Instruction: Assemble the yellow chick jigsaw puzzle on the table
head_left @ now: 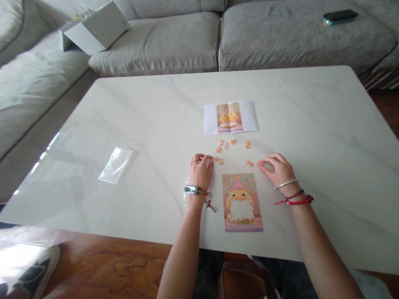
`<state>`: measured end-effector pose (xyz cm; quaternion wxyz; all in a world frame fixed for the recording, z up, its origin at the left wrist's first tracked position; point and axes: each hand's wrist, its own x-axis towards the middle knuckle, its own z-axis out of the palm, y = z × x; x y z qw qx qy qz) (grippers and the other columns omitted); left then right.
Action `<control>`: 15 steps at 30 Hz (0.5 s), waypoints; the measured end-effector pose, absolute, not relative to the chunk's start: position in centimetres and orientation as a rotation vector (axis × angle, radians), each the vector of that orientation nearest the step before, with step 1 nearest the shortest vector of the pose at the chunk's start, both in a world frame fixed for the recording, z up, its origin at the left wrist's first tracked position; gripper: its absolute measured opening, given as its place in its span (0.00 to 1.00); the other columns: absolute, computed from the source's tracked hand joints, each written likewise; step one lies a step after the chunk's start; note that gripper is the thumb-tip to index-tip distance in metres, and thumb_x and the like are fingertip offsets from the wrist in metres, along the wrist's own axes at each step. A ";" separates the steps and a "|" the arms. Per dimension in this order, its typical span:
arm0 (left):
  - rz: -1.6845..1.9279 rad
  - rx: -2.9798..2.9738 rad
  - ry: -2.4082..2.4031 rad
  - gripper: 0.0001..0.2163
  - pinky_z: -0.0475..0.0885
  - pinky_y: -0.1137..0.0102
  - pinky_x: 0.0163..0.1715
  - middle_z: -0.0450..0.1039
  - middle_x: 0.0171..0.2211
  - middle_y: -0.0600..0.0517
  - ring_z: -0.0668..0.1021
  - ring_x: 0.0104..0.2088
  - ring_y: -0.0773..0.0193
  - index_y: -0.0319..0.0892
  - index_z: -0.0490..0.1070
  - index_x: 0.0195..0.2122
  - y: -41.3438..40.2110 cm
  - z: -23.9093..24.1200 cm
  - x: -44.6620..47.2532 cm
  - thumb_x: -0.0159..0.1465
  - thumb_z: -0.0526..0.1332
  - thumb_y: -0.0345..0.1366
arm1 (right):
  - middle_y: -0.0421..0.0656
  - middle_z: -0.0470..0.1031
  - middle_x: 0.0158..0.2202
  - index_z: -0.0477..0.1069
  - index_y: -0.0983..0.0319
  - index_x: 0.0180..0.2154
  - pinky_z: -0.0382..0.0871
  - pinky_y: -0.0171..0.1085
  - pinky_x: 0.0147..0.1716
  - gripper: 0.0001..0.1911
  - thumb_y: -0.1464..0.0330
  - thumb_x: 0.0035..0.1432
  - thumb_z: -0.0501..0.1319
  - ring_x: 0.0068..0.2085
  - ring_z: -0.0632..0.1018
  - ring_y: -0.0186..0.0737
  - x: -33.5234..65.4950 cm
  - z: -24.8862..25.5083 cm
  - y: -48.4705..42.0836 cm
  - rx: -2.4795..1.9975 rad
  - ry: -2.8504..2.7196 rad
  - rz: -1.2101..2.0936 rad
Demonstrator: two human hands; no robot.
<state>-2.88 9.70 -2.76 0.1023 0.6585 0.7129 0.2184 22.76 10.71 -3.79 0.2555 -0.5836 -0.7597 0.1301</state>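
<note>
A pink jigsaw puzzle (242,202) with a yellow chick lies near the front edge of the white marble table (156,124); its middle is an unfilled white gap. Several loose orange pieces (225,145) lie scattered just beyond it. My left hand (202,170) rests to the puzzle's left, fingers curled, fingertips touching pieces (218,160). My right hand (277,168) lies to the upper right, fingers curled, fingertips on a piece (259,163). A printed reference picture (230,117) of the chick lies farther back.
A see-through plastic bag (116,165) lies on the table's left part. A grey sofa (187,37) runs behind the table, with an open white box (93,29) on it at left and a dark phone (339,16) at right.
</note>
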 end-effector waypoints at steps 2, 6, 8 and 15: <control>0.651 1.930 2.109 0.08 0.65 0.68 0.39 0.62 0.37 0.50 0.67 0.37 0.63 0.44 0.69 0.34 9.7 -2.7 -2.9 0.56 0.53 0.35 | 0.44 0.67 0.33 0.70 0.61 0.31 0.67 0.38 0.36 0.09 0.64 0.48 0.56 0.34 0.71 0.39 22.9 -3.8 10.7 -1.566 -2.065 0.364; 0.670 1.918 2.126 0.06 0.65 0.67 0.39 0.63 0.36 0.49 0.67 0.38 0.62 0.43 0.68 0.32 9.7 -2.6 -3.0 0.56 0.53 0.35 | 0.45 0.67 0.32 0.69 0.61 0.31 0.68 0.38 0.35 0.08 0.65 0.49 0.55 0.34 0.71 0.39 23.1 -3.9 10.7 -1.559 -2.037 0.361; 0.681 1.926 2.124 0.06 0.66 0.67 0.40 0.63 0.36 0.49 0.67 0.37 0.63 0.42 0.68 0.31 9.7 -2.6 -3.1 0.56 0.54 0.35 | 0.45 0.68 0.32 0.69 0.61 0.32 0.68 0.39 0.34 0.09 0.65 0.49 0.55 0.34 0.71 0.40 23.3 -4.0 10.7 -1.567 -2.022 0.371; 0.688 1.960 2.102 0.08 0.66 0.67 0.40 0.63 0.37 0.50 0.67 0.37 0.64 0.45 0.69 0.35 9.7 -3.0 -3.4 0.55 0.54 0.35 | 0.45 0.69 0.35 0.69 0.60 0.36 0.68 0.37 0.25 0.12 0.63 0.49 0.55 0.26 0.71 0.35 23.8 -3.6 10.5 -1.558 -1.972 0.405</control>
